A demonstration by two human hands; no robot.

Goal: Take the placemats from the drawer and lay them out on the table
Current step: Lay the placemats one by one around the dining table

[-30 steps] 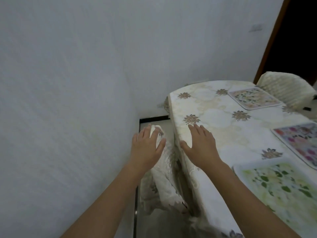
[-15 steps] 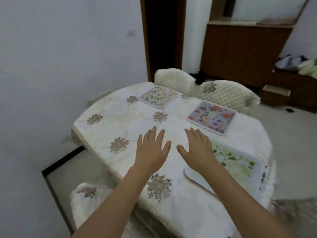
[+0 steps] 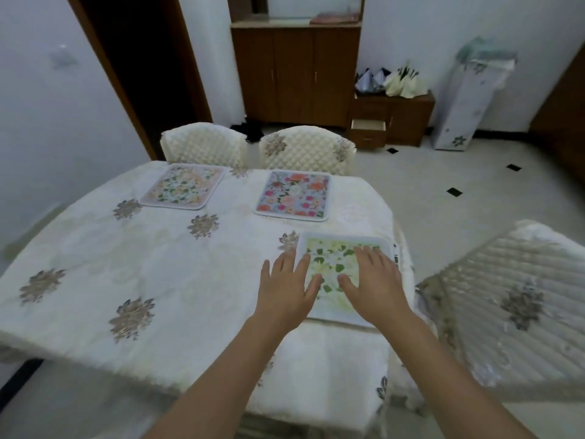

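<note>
Both hands [image 3: 332,286] flat, seemingly touching green placemat [image 3: 338,264] on table [image 3: 158,264].

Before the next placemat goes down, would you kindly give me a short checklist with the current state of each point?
1. Green leafy placemat flat on the white embroidered tablecloth: ok.
2. Its near edge on the table, not overhanging: cannot tell.
3. Left hand and right hand free to fetch more: ok, fingers straight, holding nothing.
4. Pale floral placemat and pink-rose placemat laid before the two quilted chairs: ok.
5. Small wooden drawer open for access: ok.
6. Placemats left inside it: cannot tell.
</note>
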